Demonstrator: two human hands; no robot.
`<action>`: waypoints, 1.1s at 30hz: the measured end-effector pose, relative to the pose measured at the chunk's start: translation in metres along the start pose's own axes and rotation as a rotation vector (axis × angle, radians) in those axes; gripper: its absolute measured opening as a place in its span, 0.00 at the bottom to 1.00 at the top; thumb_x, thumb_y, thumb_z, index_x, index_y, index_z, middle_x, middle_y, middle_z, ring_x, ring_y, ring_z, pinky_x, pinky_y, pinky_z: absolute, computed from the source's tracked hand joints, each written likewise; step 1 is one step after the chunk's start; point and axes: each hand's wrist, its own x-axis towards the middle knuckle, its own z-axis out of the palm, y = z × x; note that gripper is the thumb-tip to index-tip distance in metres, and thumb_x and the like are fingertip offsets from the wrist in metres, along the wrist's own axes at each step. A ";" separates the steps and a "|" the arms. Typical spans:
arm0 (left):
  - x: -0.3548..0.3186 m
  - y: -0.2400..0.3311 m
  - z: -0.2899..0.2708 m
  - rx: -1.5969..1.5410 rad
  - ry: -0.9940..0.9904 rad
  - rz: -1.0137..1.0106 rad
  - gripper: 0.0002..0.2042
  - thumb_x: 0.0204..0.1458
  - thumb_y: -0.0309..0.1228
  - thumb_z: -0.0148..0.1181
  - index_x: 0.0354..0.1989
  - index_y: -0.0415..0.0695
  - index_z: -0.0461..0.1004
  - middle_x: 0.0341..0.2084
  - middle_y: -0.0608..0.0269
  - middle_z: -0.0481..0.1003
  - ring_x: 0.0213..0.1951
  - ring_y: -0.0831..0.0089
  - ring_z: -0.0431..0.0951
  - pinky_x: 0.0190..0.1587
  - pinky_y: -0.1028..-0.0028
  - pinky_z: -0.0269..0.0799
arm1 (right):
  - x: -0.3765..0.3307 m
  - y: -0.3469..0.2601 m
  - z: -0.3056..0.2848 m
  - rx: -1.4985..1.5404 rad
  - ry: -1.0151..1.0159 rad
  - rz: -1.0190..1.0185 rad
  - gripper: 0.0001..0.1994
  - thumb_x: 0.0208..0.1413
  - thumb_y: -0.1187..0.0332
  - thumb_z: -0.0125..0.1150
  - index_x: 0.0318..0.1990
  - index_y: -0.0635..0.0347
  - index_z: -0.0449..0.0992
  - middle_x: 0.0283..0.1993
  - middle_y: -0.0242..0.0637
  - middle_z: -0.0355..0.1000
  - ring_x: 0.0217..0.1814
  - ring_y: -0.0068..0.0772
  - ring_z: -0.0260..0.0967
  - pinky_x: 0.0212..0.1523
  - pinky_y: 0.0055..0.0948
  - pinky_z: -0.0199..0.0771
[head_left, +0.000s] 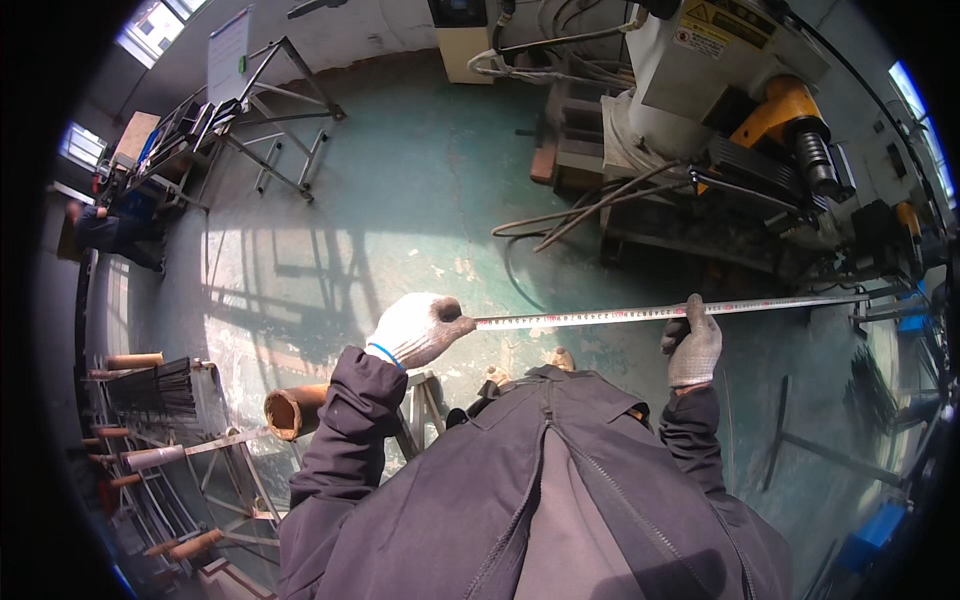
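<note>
A steel tape measure blade stretches taut across in front of me, from my left hand out to the far right. My left hand, in a white work glove with a dark fingertip area, is closed around the blade's left end; whether the case is inside the fist cannot be seen. Partway along the blade, my right hand, gloved in light grey, has its fingers bent against it, one finger lying over the strip. The blade's far end reaches a metal bracket at the right.
A rusty pipe lies beside my left forearm, near racks of rods. Machinery with an orange motor and loose cables stands far right. A metal frame stand is far left. Another person is at the left edge.
</note>
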 end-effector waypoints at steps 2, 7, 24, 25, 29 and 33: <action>0.002 0.000 0.004 0.022 0.015 0.013 0.28 0.67 0.57 0.66 0.51 0.39 0.91 0.44 0.39 0.89 0.49 0.39 0.90 0.55 0.49 0.84 | -0.001 0.001 -0.001 0.036 0.022 0.031 0.20 0.76 0.52 0.77 0.41 0.59 0.78 0.30 0.32 0.73 0.24 0.24 0.67 0.23 0.29 0.64; 0.005 0.000 0.013 0.023 -0.009 0.008 0.28 0.67 0.57 0.67 0.51 0.40 0.91 0.43 0.39 0.89 0.49 0.40 0.90 0.55 0.50 0.84 | -0.006 0.005 -0.001 0.003 0.003 0.023 0.20 0.75 0.53 0.78 0.41 0.59 0.77 0.29 0.32 0.72 0.23 0.24 0.67 0.23 0.29 0.63; 0.009 0.029 0.038 -0.016 0.012 0.069 0.26 0.69 0.55 0.65 0.50 0.40 0.90 0.42 0.40 0.89 0.49 0.40 0.90 0.53 0.49 0.83 | -0.030 0.023 0.018 -0.005 -0.078 0.105 0.22 0.75 0.50 0.78 0.41 0.60 0.79 0.28 0.36 0.76 0.23 0.27 0.72 0.22 0.29 0.68; 0.009 0.031 0.038 -0.031 0.008 0.062 0.27 0.69 0.56 0.65 0.50 0.40 0.89 0.43 0.40 0.89 0.49 0.40 0.90 0.53 0.49 0.83 | -0.030 0.024 0.019 0.000 -0.078 0.089 0.22 0.75 0.51 0.78 0.41 0.60 0.79 0.28 0.35 0.76 0.23 0.26 0.73 0.22 0.29 0.68; 0.006 0.030 0.032 -0.036 -0.023 0.048 0.27 0.69 0.56 0.64 0.50 0.40 0.89 0.44 0.40 0.89 0.50 0.41 0.89 0.54 0.50 0.83 | -0.032 0.022 0.025 0.033 -0.067 0.097 0.21 0.76 0.53 0.77 0.42 0.60 0.76 0.31 0.34 0.75 0.26 0.26 0.74 0.22 0.28 0.68; 0.004 0.027 0.030 -0.069 -0.026 0.057 0.27 0.69 0.56 0.64 0.50 0.40 0.89 0.44 0.41 0.89 0.50 0.41 0.89 0.55 0.51 0.83 | -0.033 0.019 0.027 0.048 -0.077 0.086 0.21 0.75 0.53 0.78 0.41 0.59 0.76 0.31 0.34 0.75 0.26 0.26 0.73 0.22 0.30 0.68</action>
